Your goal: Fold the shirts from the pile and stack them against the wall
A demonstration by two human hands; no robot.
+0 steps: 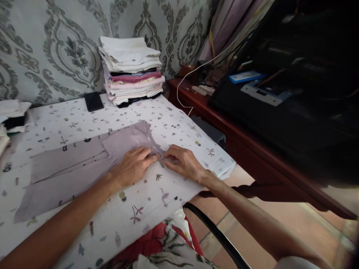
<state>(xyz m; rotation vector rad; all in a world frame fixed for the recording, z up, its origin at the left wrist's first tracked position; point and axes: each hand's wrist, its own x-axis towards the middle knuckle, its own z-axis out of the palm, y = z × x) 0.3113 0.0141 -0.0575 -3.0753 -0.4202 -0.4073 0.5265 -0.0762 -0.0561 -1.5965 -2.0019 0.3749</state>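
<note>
A pale mauve garment (84, 160) lies partly folded on the white patterned cloth (179, 198) that covers the table. My left hand (134, 164) rests on the garment's right part, its thumb and fingers closed at the near edge. Just to the right, my right hand (182, 162) pinches the garment's right-hand corner, fingertips almost touching those of my left hand. The garment's far end spreads flat toward the left, with a sleeve-like layer folded over its middle.
A tall stack of folded clothes (134, 71) stands by the wall, beside a black phone-like object (94, 101). More folded clothes (14, 116) lie at the left edge. A dark red wooden desk (246, 145) with a large black screen (303, 112) stands right.
</note>
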